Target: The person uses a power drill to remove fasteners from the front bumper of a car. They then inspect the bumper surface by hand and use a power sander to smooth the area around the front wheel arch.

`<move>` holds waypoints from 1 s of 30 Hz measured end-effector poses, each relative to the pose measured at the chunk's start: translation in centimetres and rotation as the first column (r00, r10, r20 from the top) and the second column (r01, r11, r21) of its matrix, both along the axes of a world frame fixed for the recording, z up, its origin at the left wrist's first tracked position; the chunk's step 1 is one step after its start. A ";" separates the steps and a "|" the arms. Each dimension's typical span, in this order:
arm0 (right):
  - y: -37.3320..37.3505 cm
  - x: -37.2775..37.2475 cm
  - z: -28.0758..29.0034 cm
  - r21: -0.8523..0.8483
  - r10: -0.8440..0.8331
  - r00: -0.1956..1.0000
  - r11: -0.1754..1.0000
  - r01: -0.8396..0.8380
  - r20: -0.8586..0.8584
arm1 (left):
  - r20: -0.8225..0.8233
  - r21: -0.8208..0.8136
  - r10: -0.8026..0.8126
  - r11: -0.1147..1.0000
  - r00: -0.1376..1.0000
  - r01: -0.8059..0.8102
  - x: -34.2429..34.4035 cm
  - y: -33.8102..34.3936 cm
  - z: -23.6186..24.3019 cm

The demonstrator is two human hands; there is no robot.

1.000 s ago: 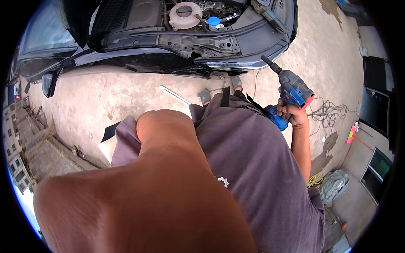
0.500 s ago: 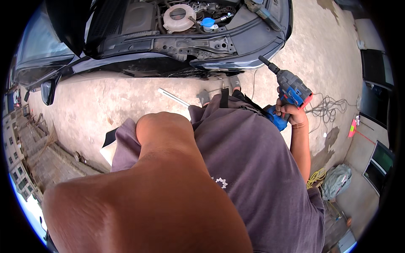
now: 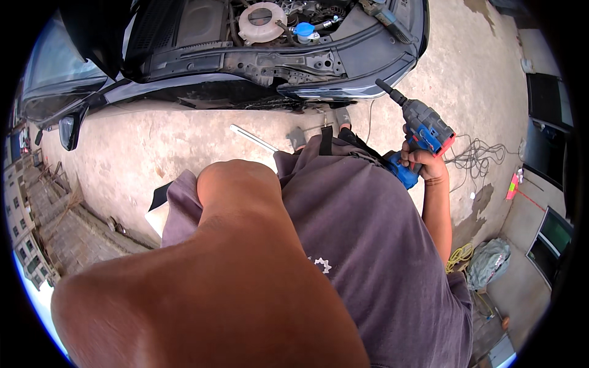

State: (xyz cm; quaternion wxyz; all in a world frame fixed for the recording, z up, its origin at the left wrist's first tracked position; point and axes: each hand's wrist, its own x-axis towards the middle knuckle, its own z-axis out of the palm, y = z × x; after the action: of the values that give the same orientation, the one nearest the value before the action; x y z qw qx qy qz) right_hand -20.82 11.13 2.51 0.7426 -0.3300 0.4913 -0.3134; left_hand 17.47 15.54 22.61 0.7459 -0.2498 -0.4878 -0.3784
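My right hand [image 3: 421, 162] is closed around the handle of a cordless impact wrench [image 3: 423, 122] with a dark grey head, blue body and red rear edge. A long black socket [image 3: 391, 91] on its nose points up and left, toward the car's front corner. The blue battery base [image 3: 402, 172] hangs below my fingers. My left arm [image 3: 239, 208] is bent and fills the lower left, with its elbow toward the car. The left hand is outside the picture.
A dark car [image 3: 227, 61] with an exposed engine bay stands ahead, holding a pale reservoir [image 3: 262, 22] and blue cap [image 3: 304, 29]. A slim power tool [image 3: 386, 21] lies on its front edge. A silver bar [image 3: 253, 138] lies on the floor. Cable coils [image 3: 481, 161] lie to the right.
My bent left arm has shifted slightly left at its lower end. The right hand and impact wrench have stayed almost still.
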 end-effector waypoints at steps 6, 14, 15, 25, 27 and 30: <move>-0.1 -0.1 -0.2 0.005 0.025 1.000 1.000 -0.025 0.012 | 0.013 0.005 0.008 1.000 1.000 -0.008 0.2 0.1 0.4; -0.2 0.0 0.0 0.038 0.014 1.000 0.999 -0.013 -0.007 | 0.076 0.002 0.027 1.000 0.997 -0.027 -0.5 -0.7 1.6; -0.2 0.0 0.0 0.036 0.015 1.000 0.999 -0.014 -0.018 | 0.083 0.000 0.022 1.000 0.996 -0.022 -0.6 -0.8 1.7; -0.1 0.2 0.2 0.045 0.007 1.000 0.999 -0.007 -0.009 | 0.253 0.091 0.016 0.995 0.967 -0.040 1.4 -5.1 0.0; -0.1 0.3 0.3 0.049 -0.003 1.000 0.999 0.003 -0.004 | 0.343 0.237 0.002 0.967 0.939 -0.088 2.7 -6.5 -3.7; 0.0 0.0 -0.1 0.056 -0.015 1.000 0.998 0.016 -0.005 | 0.464 0.617 -0.051 0.735 0.884 -0.281 4.8 -6.7 -13.2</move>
State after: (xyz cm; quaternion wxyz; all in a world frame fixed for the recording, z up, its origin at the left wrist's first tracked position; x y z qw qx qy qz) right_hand -20.87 11.14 2.43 0.7482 -0.3057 0.5040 -0.3045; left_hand 22.29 8.84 9.44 0.6733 0.1608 -0.4934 -0.5266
